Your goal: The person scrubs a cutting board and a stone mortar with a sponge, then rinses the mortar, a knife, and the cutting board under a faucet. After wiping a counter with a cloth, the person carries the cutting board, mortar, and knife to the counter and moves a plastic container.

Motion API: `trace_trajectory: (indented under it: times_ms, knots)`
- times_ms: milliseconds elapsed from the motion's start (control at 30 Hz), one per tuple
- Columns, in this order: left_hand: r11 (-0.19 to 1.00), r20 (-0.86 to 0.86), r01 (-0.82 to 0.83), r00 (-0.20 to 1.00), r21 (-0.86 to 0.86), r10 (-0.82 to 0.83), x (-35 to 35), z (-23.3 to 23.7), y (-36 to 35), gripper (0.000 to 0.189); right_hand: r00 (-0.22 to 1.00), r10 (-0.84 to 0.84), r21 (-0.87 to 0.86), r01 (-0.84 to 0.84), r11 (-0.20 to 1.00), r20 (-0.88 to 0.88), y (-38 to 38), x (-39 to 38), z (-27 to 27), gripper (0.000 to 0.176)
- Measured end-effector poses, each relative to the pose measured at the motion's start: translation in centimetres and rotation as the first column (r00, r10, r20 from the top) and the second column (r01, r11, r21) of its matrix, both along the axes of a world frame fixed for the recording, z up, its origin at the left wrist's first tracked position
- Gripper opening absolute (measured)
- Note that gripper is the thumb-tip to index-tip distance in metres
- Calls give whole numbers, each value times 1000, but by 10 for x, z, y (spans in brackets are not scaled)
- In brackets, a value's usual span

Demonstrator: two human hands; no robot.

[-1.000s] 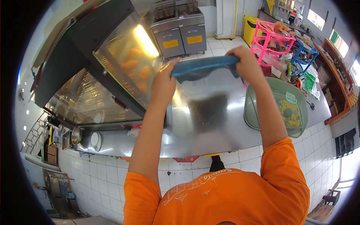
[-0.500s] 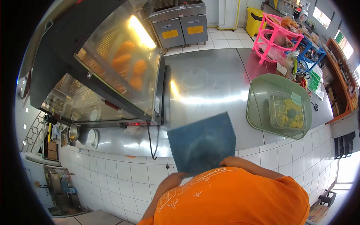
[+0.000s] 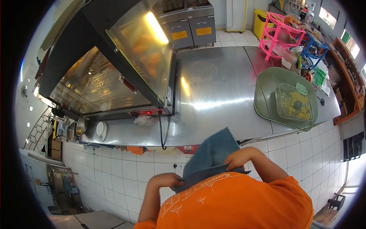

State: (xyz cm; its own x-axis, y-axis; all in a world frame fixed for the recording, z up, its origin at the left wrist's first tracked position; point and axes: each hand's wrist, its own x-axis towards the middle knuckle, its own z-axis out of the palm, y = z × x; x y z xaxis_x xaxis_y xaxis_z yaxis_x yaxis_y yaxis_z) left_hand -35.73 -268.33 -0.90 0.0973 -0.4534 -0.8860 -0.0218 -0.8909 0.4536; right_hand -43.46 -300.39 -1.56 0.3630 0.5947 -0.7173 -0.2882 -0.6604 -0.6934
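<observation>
A blue cloth (image 3: 212,152) hangs in front of my orange shirt, its near part folded over so a darker strip lies across it. My left hand (image 3: 169,180) is closed on the cloth's left edge. On the other side, my right hand (image 3: 240,158) pinches the fold near the right edge. The cloth's far corner points toward the steel table (image 3: 213,82). Part of the cloth's lower edge is hidden against my shirt.
A glass display warmer (image 3: 103,84) with a lit lamp and brown food inside stands on the left. On the right, a green tray (image 3: 263,110) holds a clear container (image 3: 293,103) of yellow food. Beyond it is a pink rack (image 3: 268,44); a white scale (image 3: 101,129) sits far left.
The cloth has gone from spread flat to folded over at its near side, drawn closer to my body. Both hands have risen into fuller view, and my view has shifted slightly.
</observation>
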Motion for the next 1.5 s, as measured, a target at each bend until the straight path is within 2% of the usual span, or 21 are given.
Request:
trace_trajectory:
  times_ms: [133,233,267,333,400,467,533,600,667,700,733,767,800,867,967,1000,1067,1100,1167,1267,1500]
  knots:
    - [996,314,90,946,-3,-85,43,100,-31,32,929,-143,190,81,979,342,-41,13,60,22]
    - [974,589,46,802,-221,95,74,139,-61,32,720,-375,200,320,926,584,-66,37,105,23]
    - [951,640,99,759,-292,118,92,148,-74,33,578,-436,225,402,888,689,-76,49,112,22]
    - [906,616,-126,695,-404,372,130,156,-109,31,281,-418,230,518,824,864,-94,77,137,21]
    - [910,843,91,425,-404,331,176,154,-144,29,178,-374,192,620,761,910,-123,121,139,24]
    - [908,755,-211,506,-361,418,213,164,-192,29,141,-381,202,656,728,914,-155,170,135,27]
    - [573,355,-548,457,-610,816,254,154,-227,29,31,-324,214,690,692,945,-172,210,149,25]
    - [289,112,-426,393,-857,913,319,126,-245,29,-76,-257,231,722,653,963,-188,247,163,24]
    - [226,81,-383,359,-896,930,348,124,-260,30,-269,-198,333,713,617,943,-202,277,171,19]
    - [243,152,-216,368,-946,917,354,128,-264,30,-314,-161,343,701,626,936,-204,288,170,14]
    - [258,225,-42,365,-965,903,358,129,-268,31,-309,-164,340,697,631,937,-208,296,165,14]
    - [458,450,0,191,-889,873,352,123,-268,32,-308,-192,358,684,635,932,-211,303,154,13]
    - [368,388,130,190,-921,902,376,91,-267,31,-307,-222,376,672,638,926,-213,310,140,13]
    - [527,587,408,26,-746,809,404,40,-256,28,-220,-289,360,661,658,932,-220,324,92,12]
    - [736,742,204,-62,-645,668,380,-33,-252,24,43,-194,112,686,719,980,-220,334,5,14]
    - [800,801,144,-67,-582,595,369,-55,-251,24,42,-179,106,665,739,983,-219,335,-34,13]
    - [946,945,28,-57,-322,323,356,-100,-243,17,207,-101,-70,685,725,973,-202,324,-74,11]
    - [948,947,24,-51,-316,317,349,-106,-242,17,211,-99,-73,678,731,972,-196,317,-93,10]
    - [999,999,-26,-27,-19,19,331,-116,-239,11,235,-150,-52,679,732,960,-187,302,-117,11]
    - [999,995,-23,-90,-41,39,313,-124,-224,9,287,-231,-43,707,706,930,-174,282,-124,13]
    - [987,993,-108,24,119,-117,290,-129,-213,10,270,-276,0,715,700,923,-160,258,-123,11]
